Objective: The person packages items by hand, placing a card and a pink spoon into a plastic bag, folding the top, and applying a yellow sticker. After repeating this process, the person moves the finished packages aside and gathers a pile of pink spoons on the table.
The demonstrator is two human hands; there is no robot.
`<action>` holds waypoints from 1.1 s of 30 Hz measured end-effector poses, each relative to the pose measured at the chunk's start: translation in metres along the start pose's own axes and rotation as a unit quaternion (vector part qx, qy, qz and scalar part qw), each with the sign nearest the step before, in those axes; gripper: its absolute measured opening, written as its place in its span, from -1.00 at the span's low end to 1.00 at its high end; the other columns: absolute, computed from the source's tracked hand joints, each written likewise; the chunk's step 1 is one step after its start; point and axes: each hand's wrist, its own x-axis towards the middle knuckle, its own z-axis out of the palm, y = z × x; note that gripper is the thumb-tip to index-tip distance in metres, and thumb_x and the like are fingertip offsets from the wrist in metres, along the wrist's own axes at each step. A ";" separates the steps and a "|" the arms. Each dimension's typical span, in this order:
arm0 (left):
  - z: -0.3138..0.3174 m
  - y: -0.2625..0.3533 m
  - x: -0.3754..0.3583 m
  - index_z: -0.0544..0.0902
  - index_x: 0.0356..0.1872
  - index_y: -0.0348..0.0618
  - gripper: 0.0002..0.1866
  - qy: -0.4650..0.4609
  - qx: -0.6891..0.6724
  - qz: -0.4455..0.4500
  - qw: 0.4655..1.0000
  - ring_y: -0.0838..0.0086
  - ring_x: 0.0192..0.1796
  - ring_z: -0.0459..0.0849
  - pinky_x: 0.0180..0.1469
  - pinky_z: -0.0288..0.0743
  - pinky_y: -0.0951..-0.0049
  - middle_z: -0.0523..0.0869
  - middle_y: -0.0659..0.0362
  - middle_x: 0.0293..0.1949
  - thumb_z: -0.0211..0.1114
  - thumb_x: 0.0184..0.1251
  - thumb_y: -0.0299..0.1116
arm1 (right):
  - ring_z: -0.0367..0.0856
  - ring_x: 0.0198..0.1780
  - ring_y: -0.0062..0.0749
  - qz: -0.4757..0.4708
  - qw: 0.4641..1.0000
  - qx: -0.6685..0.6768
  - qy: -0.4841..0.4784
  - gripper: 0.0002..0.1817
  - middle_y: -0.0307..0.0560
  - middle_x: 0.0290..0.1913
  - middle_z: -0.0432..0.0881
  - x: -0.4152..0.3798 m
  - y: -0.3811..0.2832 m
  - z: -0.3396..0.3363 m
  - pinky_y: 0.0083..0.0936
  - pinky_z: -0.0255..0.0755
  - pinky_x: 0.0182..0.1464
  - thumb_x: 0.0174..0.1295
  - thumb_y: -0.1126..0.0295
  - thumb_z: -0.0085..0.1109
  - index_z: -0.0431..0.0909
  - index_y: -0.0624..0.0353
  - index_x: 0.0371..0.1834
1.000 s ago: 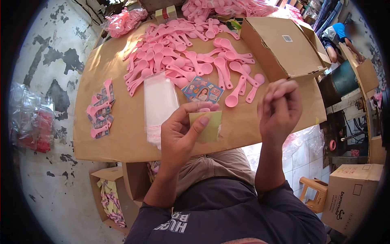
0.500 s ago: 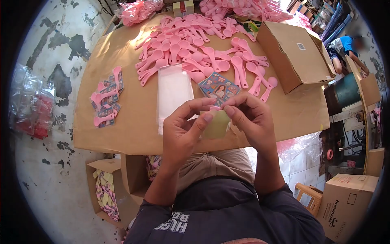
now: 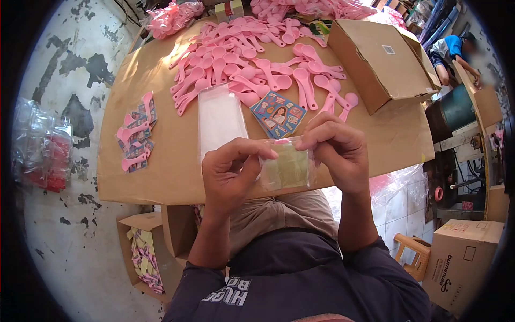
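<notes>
Just over the table's near edge, a small clear plastic bag (image 3: 287,167) with a yellow-green card inside is stretched between my hands. A bit of pink shows at its top edge. My left hand (image 3: 233,169) pinches the bag's left upper corner, and my right hand (image 3: 339,153) pinches its right upper side. Beyond them lies a stack of blue printed cards (image 3: 278,114). To its left is a pile of clear plastic bags (image 3: 221,118). Many pink measuring spoons (image 3: 225,64) are heaped farther back.
Bagged cards with pink spoons (image 3: 137,133) lie at the table's left. A cardboard box (image 3: 383,64) stands at the right. Below the table, an open carton (image 3: 145,257) holds packed pieces. A stool (image 3: 413,256) and another carton (image 3: 464,265) are at lower right. Another person (image 3: 453,51) is at far right.
My hands have moved apart, and the bag between them is now spread flat with its card more visible. The view has shifted slightly, so the table things appear farther left.
</notes>
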 end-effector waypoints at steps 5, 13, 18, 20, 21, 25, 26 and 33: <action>-0.002 0.002 -0.002 0.66 -0.11 -0.40 -0.80 -0.037 -0.036 -0.003 0.999 0.66 -0.15 0.74 -0.08 0.60 0.60 0.84 0.02 -0.14 0.07 0.45 -0.75 | 0.48 -0.29 -0.72 -0.047 0.997 -0.049 -0.037 -0.96 -0.17 -0.20 0.63 0.000 -0.006 -0.008 -0.72 0.31 -0.27 0.34 0.60 0.26 0.69 0.32 -0.24; 0.007 0.010 -0.007 0.48 0.24 -0.33 -0.55 0.030 -0.041 -0.018 0.999 0.41 0.00 0.84 -0.02 0.73 0.54 0.83 -0.12 -0.02 0.41 0.39 -0.67 | 0.42 -0.30 -0.81 -0.003 1.000 0.005 0.014 -0.68 -0.25 -0.20 0.56 -0.003 -0.005 0.014 -0.75 0.24 -0.31 0.28 0.67 0.39 0.39 0.11 -0.18; -0.010 0.014 -0.010 0.44 0.46 -0.30 -0.37 -0.074 -0.040 -0.092 0.992 0.46 0.01 0.81 0.08 0.68 0.48 0.85 -0.06 -0.04 0.42 0.38 -0.65 | 0.50 -0.17 -0.58 -0.093 0.995 0.019 0.005 -0.65 -0.08 -0.14 0.53 0.003 -0.007 0.021 -0.67 0.38 -0.18 0.31 0.73 0.31 0.34 0.14 -0.07; -0.018 0.010 -0.013 0.53 0.39 -0.32 -0.46 -0.089 -0.026 -0.070 0.993 0.46 0.00 0.82 0.05 0.69 0.48 0.86 -0.04 -0.05 0.41 0.39 -0.65 | 0.51 -0.16 -0.58 -0.093 0.995 0.025 0.001 -0.66 -0.08 -0.14 0.53 0.004 -0.007 0.024 -0.67 0.39 -0.16 0.32 0.72 0.30 0.35 0.15 -0.06; -0.025 0.008 -0.016 0.60 0.30 -0.34 -0.54 -0.065 0.054 0.004 0.996 0.44 0.01 0.82 0.06 0.70 0.46 0.85 -0.05 -0.04 0.40 0.40 -0.65 | 0.52 -0.15 -0.57 -0.096 0.995 0.029 0.003 -0.66 -0.07 -0.13 0.52 0.005 -0.005 0.026 -0.68 0.39 -0.14 0.33 0.71 0.30 0.35 0.15 -0.04; -0.072 0.009 -0.016 0.69 0.19 -0.37 -0.66 0.120 0.199 0.195 0.953 0.34 0.03 0.83 0.10 0.72 0.39 0.84 -0.09 0.01 0.34 0.42 -0.67 | 0.48 -0.25 -0.68 -0.050 0.991 -0.088 0.083 -0.77 -0.18 -0.11 0.56 0.003 0.011 0.024 -0.69 0.38 -0.19 0.37 0.59 0.35 0.48 0.19 -0.04; -0.090 0.012 -0.022 0.68 0.20 -0.38 -0.66 0.182 0.210 0.162 0.947 0.30 0.12 0.80 0.20 0.68 0.34 0.81 -0.10 0.09 0.26 0.44 -0.70 | 0.48 -0.25 -0.68 -0.047 0.992 -0.085 0.084 -0.77 -0.18 -0.11 0.56 0.002 0.015 0.023 -0.69 0.38 -0.19 0.37 0.59 0.35 0.48 0.19 -0.04; -0.180 0.016 -0.041 0.60 0.21 -0.39 -0.68 0.258 0.244 0.087 0.931 0.26 0.33 0.66 0.48 0.44 0.27 0.67 -0.15 0.29 0.14 0.50 -0.63 | 0.57 -0.12 -0.42 0.025 0.903 -0.416 0.106 -0.70 -0.08 -0.06 0.59 0.020 0.025 0.018 -0.44 0.45 -0.08 0.37 0.28 0.41 0.61 0.23 -0.01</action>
